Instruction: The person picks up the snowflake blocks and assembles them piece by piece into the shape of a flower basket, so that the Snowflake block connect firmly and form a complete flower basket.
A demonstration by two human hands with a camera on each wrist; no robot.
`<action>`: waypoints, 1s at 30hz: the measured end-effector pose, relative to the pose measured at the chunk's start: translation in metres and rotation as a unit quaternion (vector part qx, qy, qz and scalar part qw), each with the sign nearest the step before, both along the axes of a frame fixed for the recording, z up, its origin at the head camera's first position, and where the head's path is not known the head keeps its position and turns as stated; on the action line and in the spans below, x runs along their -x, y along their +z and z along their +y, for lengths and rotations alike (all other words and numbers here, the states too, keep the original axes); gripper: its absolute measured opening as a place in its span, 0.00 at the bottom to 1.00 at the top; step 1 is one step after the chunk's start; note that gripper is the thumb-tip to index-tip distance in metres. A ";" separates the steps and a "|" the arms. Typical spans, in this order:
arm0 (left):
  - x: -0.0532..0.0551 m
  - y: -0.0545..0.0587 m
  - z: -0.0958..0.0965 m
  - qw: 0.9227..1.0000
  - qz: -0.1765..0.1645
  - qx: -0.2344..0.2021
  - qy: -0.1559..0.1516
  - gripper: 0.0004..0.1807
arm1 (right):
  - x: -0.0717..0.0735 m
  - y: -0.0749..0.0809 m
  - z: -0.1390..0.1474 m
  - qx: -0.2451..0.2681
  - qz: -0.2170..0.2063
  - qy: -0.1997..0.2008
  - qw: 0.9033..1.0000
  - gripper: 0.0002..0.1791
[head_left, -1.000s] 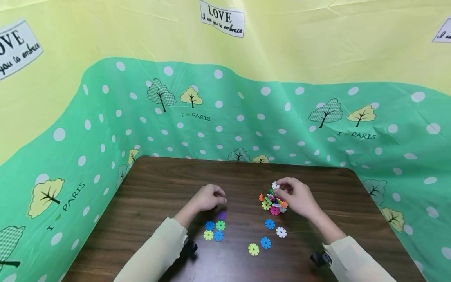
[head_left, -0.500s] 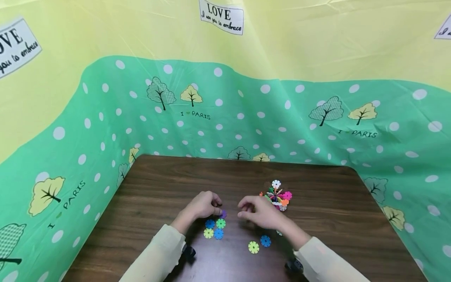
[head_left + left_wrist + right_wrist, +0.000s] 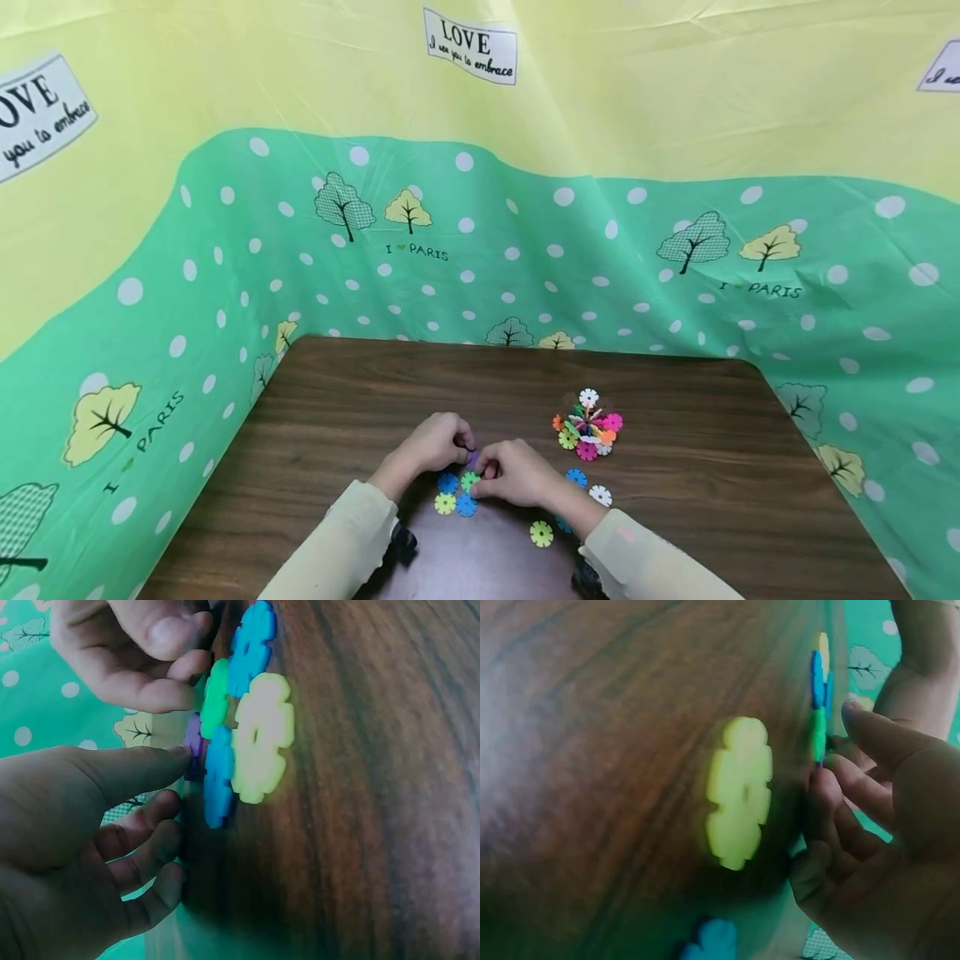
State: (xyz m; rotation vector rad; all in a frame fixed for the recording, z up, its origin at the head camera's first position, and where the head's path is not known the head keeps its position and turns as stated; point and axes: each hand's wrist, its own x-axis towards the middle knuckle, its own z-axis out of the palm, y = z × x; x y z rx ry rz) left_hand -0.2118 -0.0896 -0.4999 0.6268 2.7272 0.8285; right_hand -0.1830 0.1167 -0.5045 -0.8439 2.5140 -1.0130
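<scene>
In the head view, my left hand point(image 3: 437, 443) is at a purple notched plastic disc point(image 3: 472, 460), and its thumb tip touches that disc in the left wrist view. My right hand point(image 3: 519, 475) reaches in from the other side, fingertips beside a green disc point(image 3: 469, 482). Thumb and index of this hand stand apart in the right wrist view. Two blue discs, one of them point(image 3: 218, 778) nearest my left hand, and a yellow-green disc point(image 3: 445, 503) lie flat against the green one. Fingers partly hide the purple disc.
A multicoloured cluster of joined discs point(image 3: 587, 429) stands at the right on the brown table point(image 3: 360, 375). Loose discs lie before it: a white one point(image 3: 600, 495), a blue one point(image 3: 576, 477), a yellow-green one point(image 3: 541, 533), and another blue one partly under my right wrist.
My right hand has left the disc cluster and come leftward and nearer, to the green disc. My left hand has moved slightly nearer, down to the purple disc.
</scene>
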 end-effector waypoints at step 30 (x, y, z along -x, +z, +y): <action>0.005 0.023 -0.008 0.946 -0.044 -0.307 0.091 0.05 | 0.014 0.010 0.010 0.053 -0.031 -0.040 0.997 0.11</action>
